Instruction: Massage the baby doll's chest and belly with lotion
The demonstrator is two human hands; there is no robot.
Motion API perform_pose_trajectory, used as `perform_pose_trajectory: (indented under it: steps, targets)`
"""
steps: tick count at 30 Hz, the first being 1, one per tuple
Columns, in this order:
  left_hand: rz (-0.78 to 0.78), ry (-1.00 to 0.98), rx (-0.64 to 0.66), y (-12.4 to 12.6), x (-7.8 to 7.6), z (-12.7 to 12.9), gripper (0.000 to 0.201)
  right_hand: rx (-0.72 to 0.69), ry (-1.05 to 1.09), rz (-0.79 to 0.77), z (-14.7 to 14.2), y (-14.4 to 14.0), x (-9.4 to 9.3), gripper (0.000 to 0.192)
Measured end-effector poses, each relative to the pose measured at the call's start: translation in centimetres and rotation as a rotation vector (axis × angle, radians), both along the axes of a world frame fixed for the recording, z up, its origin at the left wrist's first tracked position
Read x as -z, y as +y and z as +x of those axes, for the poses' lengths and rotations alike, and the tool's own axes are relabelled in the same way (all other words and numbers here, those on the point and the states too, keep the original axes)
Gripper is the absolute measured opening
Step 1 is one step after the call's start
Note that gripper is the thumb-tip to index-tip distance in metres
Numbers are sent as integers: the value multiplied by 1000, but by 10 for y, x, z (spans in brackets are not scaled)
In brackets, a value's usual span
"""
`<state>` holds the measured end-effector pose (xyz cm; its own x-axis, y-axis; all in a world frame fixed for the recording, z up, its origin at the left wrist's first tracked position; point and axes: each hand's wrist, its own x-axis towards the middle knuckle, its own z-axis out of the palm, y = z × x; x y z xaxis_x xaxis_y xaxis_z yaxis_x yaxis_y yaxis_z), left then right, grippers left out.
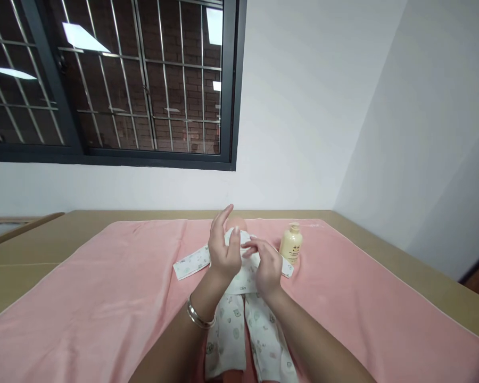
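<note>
A baby doll lies on its back on a pink blanket (pixel 131 276), dressed in a white top (pixel 245 274) and white trousers (pixel 231 335) with a small print. Its smooth head (pixel 236 222) is partly hidden behind my hands. Above the doll's chest, my left hand (pixel 225 250) is raised with fingers up and thumb apart, holding nothing visible. My right hand (pixel 266 266) faces it from the right, its fingers loosely bent and spread toward the left palm, with a small gap between the hands. A cream-coloured bottle (pixel 291 244) stands beside the doll's right-side sleeve (pixel 287 267).
The blanket covers a tan padded surface (pixel 91 231) that meets a white wall (pixel 287 133). A dark-framed window (pixel 233 106) with metal bars is at the upper left. One sleeve (pixel 191 263) stretches out to the left.
</note>
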<state>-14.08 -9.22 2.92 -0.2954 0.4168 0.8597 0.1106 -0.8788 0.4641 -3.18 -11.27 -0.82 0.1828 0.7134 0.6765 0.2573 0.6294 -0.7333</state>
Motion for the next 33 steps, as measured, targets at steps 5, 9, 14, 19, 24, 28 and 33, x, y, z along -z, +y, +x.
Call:
perform_pose_trajectory:
  steps: [5,9,14,19,24,28,33]
  targets:
    - [-486,-191,48,52,42,5,25,152,-561,-370,13,65,31,44]
    - [-771,-293,128,77,78,12,18,65,-759,-385,3,83,39,46]
    - [-787,-374,115,76,96,17,21,-66,-1048,-260,9,65,53,53]
    - [-705,-342,80,77,111,24,23,-16,-810,-224,45,65,86,48]
    - [-583,-108,-116,90,133,29,42,200,-828,-389,33,102,71,53]
    - [-535,-56,-183,95,140,28,45,83,-1028,-250,6,105,53,48]
    - [-594,-131,-137,94,144,26,48,-53,-1034,-145,28,86,68,48]
